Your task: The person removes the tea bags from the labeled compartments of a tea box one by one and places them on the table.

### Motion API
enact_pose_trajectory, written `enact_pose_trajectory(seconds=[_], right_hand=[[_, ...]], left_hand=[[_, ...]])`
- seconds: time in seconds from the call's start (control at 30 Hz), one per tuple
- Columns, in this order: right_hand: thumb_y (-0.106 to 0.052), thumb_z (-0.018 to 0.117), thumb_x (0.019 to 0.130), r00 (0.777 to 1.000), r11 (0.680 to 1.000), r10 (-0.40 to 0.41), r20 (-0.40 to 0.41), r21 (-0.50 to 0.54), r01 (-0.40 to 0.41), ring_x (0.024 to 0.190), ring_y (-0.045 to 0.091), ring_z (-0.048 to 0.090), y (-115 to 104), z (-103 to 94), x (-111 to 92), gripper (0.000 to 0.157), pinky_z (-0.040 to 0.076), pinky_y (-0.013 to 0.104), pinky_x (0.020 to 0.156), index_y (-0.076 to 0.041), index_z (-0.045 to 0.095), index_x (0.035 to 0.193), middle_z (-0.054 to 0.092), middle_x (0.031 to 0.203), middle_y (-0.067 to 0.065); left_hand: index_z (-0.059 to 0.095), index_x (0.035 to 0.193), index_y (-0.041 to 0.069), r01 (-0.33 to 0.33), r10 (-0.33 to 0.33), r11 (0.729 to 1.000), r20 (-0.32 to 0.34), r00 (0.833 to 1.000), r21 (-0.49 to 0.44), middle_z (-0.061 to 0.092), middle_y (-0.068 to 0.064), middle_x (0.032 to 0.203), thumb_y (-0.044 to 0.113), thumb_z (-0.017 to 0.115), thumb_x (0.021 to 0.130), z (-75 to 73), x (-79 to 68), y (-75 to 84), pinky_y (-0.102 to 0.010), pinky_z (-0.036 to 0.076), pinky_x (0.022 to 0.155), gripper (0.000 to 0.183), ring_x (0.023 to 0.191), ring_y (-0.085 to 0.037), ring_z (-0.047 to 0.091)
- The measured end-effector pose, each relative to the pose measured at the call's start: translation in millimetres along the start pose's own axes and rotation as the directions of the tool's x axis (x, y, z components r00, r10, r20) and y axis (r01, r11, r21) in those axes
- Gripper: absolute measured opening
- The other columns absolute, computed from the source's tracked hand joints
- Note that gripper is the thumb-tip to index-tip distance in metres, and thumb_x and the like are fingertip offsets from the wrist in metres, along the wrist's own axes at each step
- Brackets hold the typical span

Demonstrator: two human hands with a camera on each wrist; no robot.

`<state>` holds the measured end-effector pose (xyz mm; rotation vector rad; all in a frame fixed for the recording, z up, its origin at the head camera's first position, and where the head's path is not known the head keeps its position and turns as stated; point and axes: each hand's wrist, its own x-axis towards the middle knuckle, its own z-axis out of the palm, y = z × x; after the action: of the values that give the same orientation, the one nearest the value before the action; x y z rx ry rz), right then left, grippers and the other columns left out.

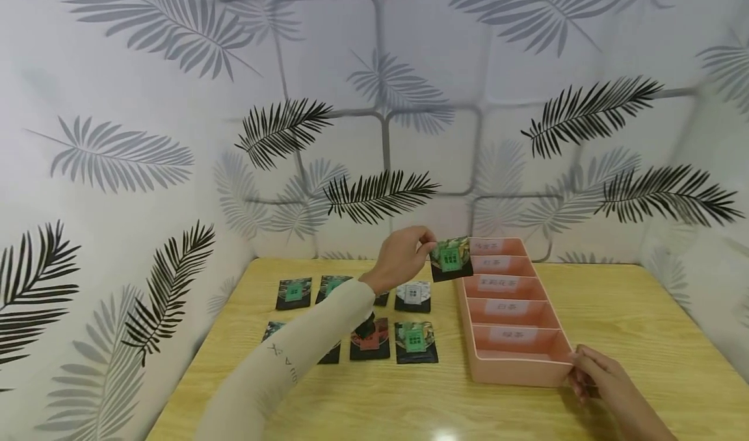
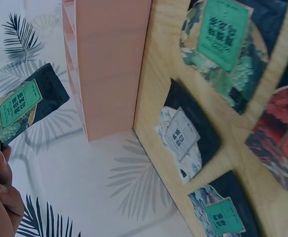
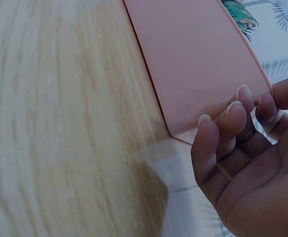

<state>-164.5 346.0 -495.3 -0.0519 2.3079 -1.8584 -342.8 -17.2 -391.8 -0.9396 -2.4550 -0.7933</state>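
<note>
My left hand [image 1: 402,255] pinches a small dark packet [image 1: 451,259] with a green label by one edge. It holds the packet in the air at the left rim of the pink divided box [image 1: 506,373], near its back compartments. The left wrist view shows the raised packet [image 2: 26,106] tilted, with fingertips at its lower corner. At the box's near right corner, my right hand [image 1: 603,376] grips the rim between thumb and forefinger. In the right wrist view the other fingers of that hand [image 3: 252,163] curl loosely beside the box wall [image 3: 198,54].
Several packets lie in two rows left of the box, among them a white-labelled one [image 1: 413,296], a red-labelled one [image 1: 370,341] and a green-labelled one [image 1: 416,342]. My left sleeve hides part of them. White labels [image 1: 513,334] mark the compartments. A leaf-patterned backdrop [image 1: 409,142] stands behind the wooden table [image 1: 620,311].
</note>
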Motion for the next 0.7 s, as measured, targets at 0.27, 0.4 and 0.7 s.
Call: enact_pose_trajectory(seconds=[0.27, 0.4, 0.7], right_hand=[[-0.027, 0.035, 0.115, 1.0, 1.0, -0.023, 0.017, -0.016, 0.023, 0.062, 0.018, 0.054, -0.1, 0.2, 1.2, 0.045, 0.053, 0.036, 0.057, 0.006, 0.04, 0.084, 0.056, 0.075, 0.007], [-0.027, 0.036, 0.115, 1.0, 0.999, -0.024, 0.004, -0.022, 0.024, 0.062, 0.018, 0.054, 0.9, 1.2, 1.2, 0.046, 0.053, 0.035, 0.057, 0.006, 0.04, 0.083, 0.055, 0.075, 0.007], [-0.03, 0.038, 0.115, 0.999, 0.999, -0.032, -0.002, -0.009, 0.032, 0.061, 0.02, 0.054, 0.9, 3.3, 1.6, 0.046, 0.052, 0.036, 0.057, 0.001, 0.04, 0.081, 0.055, 0.074, 0.007]], left_hand=[[0.071, 0.107, 0.014, -0.001, 0.001, 1.0, 0.056, 0.998, -0.003, 0.071, 0.003, 0.099, 0.021, 0.062, 0.105, -19.2, -37.0, 4.3, -0.03, 0.051, 0.073, 0.011, 0.072, -0.006, 0.061], [0.071, 0.108, 0.015, -0.002, 0.002, 1.0, 0.077, 0.997, -0.004, 0.071, 0.004, 0.097, 0.021, 0.063, 0.105, -25.5, -57.6, 0.5, -0.028, 0.051, 0.072, 0.011, 0.067, -0.003, 0.057], [0.07, 0.104, 0.017, 0.066, -0.064, 0.998, 0.098, 0.993, -0.017, 0.067, 0.007, 0.087, 0.019, 0.063, 0.104, -45.9, -105.2, -16.7, -0.027, 0.045, 0.062, 0.007, 0.059, -0.005, 0.049]])
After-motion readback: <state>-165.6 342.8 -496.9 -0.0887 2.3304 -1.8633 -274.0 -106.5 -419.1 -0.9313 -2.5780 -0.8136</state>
